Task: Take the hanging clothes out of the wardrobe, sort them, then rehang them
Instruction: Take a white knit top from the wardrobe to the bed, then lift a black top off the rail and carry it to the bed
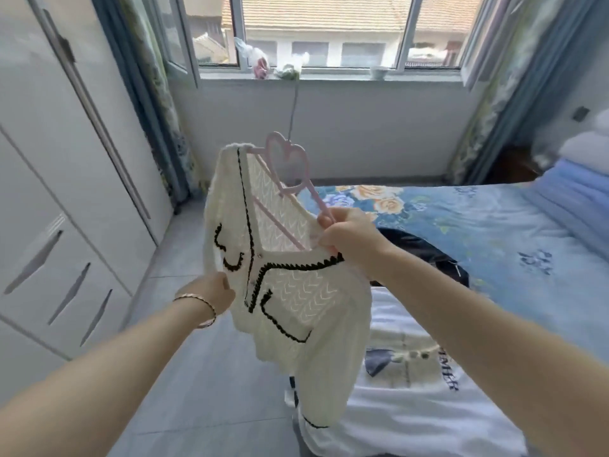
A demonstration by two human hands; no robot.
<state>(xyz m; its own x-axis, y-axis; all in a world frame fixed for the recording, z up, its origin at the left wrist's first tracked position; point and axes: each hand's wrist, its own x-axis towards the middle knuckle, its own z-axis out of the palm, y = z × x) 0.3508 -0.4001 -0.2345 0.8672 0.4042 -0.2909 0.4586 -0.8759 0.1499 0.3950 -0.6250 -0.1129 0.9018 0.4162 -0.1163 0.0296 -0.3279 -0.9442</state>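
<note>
Left hand [211,291] partly behind cardigan [296,301]

Light: bright daylight is admitted through the window [323,28] ahead.
Glare: the outdoor view is washed out.
Backlight: the cardigan [290,301] knit is lit through.
Shadows: soft and faint.
Distortion: the wardrobe [49,159] is bowed at the left edge.
Focus: fine detail is smeared throughout.

Two arms in shot, both forearms bare all the way back to the frame's lower edge. Behind the left hand [214,293], on the wrist, sits a slim bracelet [201,308]: thin metallic bands, rosy-gold in tone, with a paler pinkish strand on the underside. The right hand [349,239] and its wrist are bare as well
</note>
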